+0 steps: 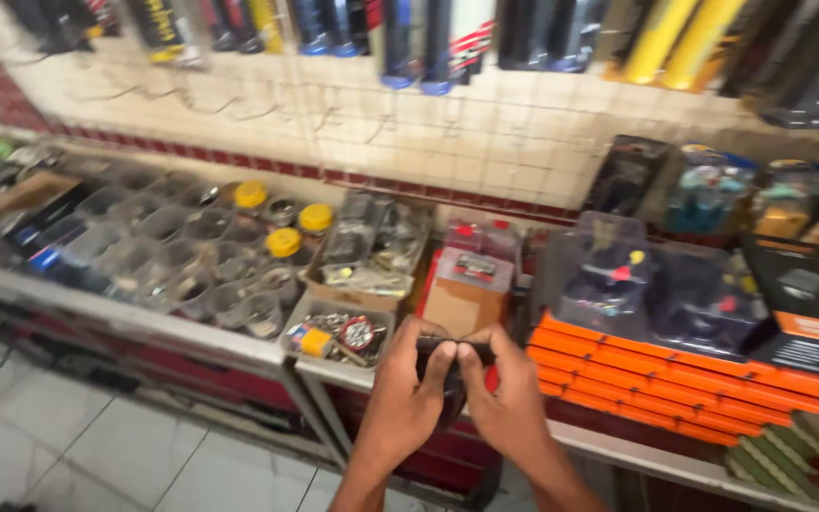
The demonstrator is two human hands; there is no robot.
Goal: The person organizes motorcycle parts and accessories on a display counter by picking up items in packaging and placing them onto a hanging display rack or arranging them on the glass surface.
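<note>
While both hands meet at the lower middle of the frame, they share one small dark part (pixel 454 353) between them. The left hand (pixel 408 393) has its fingers curled over the part's near end, its grip clenched on it. The right hand (pixel 506 398) pinches the same part from the other side, thumb beside the left thumb, so the two hands touch. What the part is I cannot tell; it is dark and mostly hidden by fingers.

Just above the hands, on the surface (pixel 191 327), sits a small tray (pixel 338 334) of mixed hardware with a yellow piece in it. Beside it stands a brown box (pixel 462 305) with a clear lid. To the right of the hands lies a stack of orange packs (pixel 656 384), with clear blister packs (pixel 618 284) resting on top. Toward the left middle, rows of clear cups (pixel 158 256) fill the surface, three of them with yellow lids (pixel 283 242). A tiled wall (pixel 409 133) rises behind, and long dark and yellow tubes (pixel 661 38) hang along the top edge. Pale floor tiles (pixel 97 446) show at the lower left.
</note>
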